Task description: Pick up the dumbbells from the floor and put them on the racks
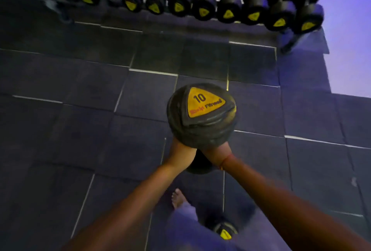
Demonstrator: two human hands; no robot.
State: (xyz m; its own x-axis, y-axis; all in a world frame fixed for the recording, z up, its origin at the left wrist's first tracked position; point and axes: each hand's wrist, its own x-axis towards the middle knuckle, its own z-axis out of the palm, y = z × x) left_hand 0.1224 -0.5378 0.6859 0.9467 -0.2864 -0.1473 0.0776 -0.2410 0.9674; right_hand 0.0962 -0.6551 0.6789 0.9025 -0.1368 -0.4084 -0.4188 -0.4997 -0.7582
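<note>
A black dumbbell [201,114] with a yellow triangular "10" label points its upper head at me, held upright above the floor. My left hand [181,151] and my right hand [217,151] both grip its handle just under that head; the fingers and handle are hidden. The lower head shows dark below my wrists. The rack [289,44] runs along the far wall, loaded with a row of several black dumbbells [203,7] with yellow end labels. Another dumbbell [225,231] lies on the floor by my leg.
Dark rubber floor tiles [80,120] stretch between me and the rack. My bare foot [177,198] and trouser leg are below the hands. A pale wall [349,30] rises at the right, past the rack's end. The top-left corner is blurred.
</note>
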